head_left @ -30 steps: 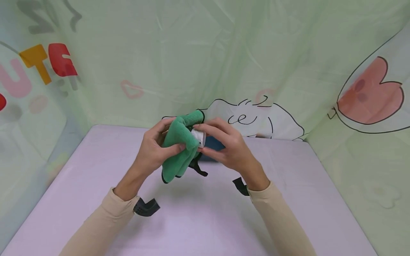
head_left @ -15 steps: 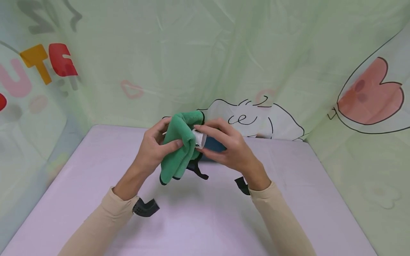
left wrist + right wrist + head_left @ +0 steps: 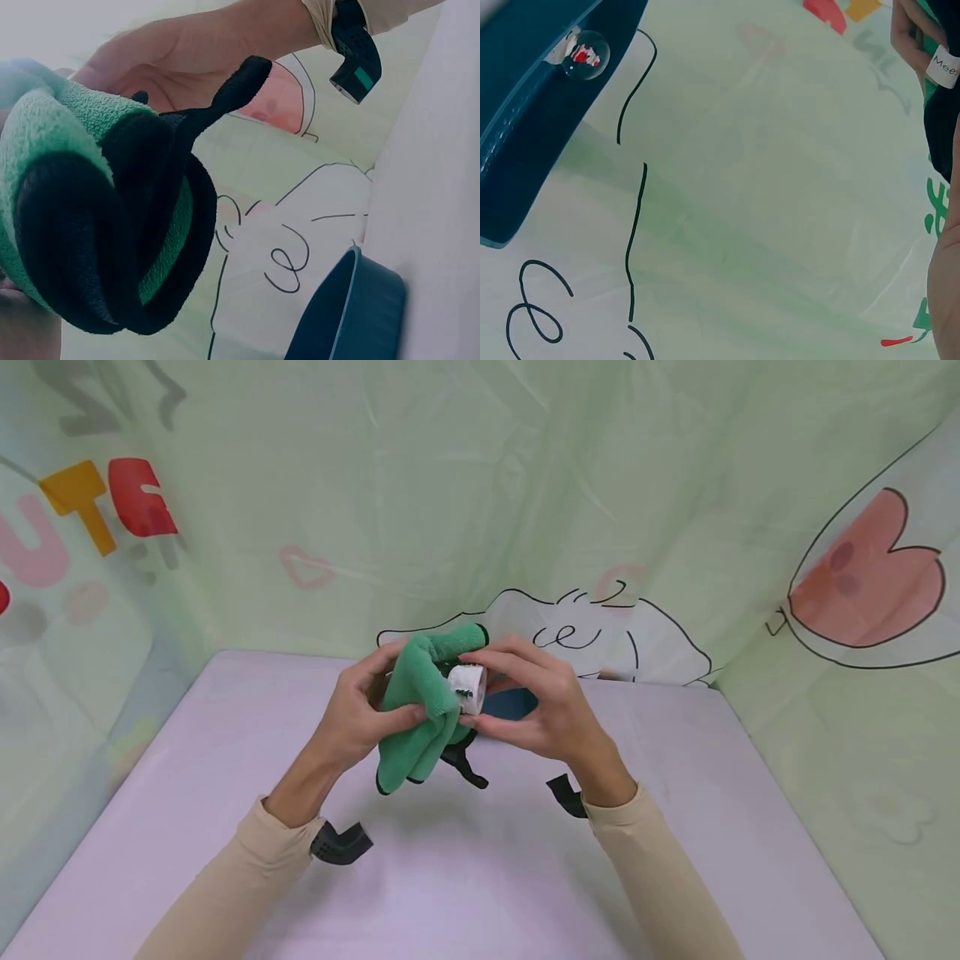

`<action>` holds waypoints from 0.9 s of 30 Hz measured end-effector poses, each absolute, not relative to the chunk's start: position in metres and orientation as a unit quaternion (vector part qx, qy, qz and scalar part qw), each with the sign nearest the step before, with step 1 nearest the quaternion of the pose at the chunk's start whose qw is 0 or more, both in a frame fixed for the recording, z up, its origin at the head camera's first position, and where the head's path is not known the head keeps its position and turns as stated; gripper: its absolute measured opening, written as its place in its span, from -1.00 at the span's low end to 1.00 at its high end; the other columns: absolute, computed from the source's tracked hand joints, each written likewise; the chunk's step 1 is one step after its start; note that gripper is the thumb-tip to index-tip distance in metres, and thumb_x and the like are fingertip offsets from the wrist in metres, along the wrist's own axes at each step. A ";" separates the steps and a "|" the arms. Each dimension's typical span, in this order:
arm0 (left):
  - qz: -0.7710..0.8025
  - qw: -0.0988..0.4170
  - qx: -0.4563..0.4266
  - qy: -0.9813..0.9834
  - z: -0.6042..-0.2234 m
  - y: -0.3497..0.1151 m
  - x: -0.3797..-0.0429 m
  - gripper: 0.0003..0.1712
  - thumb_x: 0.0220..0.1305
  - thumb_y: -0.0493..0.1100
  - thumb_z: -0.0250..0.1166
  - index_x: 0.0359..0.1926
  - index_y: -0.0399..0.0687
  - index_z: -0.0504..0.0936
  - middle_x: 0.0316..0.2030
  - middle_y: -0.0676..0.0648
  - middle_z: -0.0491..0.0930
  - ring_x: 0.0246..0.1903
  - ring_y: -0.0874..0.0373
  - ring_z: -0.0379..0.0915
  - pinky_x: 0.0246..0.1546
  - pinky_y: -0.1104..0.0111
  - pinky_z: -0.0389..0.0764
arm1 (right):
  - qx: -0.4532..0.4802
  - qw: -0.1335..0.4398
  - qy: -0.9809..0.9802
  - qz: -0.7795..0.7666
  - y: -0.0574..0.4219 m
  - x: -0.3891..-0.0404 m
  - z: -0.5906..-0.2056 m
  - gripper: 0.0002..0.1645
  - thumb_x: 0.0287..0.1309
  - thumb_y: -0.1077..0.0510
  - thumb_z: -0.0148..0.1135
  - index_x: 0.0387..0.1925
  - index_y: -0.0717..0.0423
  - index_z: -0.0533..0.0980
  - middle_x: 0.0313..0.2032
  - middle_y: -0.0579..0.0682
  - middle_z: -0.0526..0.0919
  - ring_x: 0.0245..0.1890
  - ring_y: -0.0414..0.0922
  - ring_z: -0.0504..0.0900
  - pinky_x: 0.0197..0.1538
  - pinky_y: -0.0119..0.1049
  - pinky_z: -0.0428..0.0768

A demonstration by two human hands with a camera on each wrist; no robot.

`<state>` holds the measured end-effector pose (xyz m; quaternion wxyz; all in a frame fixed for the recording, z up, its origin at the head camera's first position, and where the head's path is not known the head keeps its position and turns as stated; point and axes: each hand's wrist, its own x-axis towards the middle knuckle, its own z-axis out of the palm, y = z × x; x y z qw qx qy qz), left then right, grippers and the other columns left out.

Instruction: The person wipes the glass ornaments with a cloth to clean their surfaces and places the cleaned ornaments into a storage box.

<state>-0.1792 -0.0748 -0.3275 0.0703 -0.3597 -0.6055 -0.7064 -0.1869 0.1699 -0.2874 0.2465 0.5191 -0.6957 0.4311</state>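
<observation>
My left hand (image 3: 356, 714) grips a green cleaning cloth (image 3: 422, 689) with dark edging and a dark hanging loop (image 3: 468, 770). The cloth is bunched around one end of a white round lettered base (image 3: 468, 687), like that of a snow globe. Whatever lies beyond the base is hidden in the cloth. My right hand (image 3: 547, 702) holds the base by its rim between thumb and fingers. Both hands are above the table. In the left wrist view the dark underside of the folded cloth (image 3: 67, 232) faces the camera.
Behind my right hand a blue bin (image 3: 512, 703) stands at the table's back. In the right wrist view a small snow globe (image 3: 587, 56) with a red and white figure sits inside it. A printed curtain (image 3: 420, 510) encloses the lilac table (image 3: 465, 877).
More of the white base shows now, and its lettering has shifted as it turned. My right hand has moved slightly right. The cloth's folds have shifted a little in my left hand.
</observation>
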 end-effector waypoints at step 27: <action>-0.627 0.172 -0.442 -0.618 -0.325 -0.070 -0.177 -0.33 0.10 -0.42 0.51 0.26 -0.27 0.51 0.20 -0.09 0.56 0.12 -0.05 0.48 0.11 0.24 0.55 | 0.390 0.096 -0.740 0.540 0.175 -0.181 -0.286 -0.65 0.08 0.36 0.41 -0.04 0.22 0.67 -0.22 0.01 0.67 -0.25 -0.06 0.66 -0.29 -0.24 0.73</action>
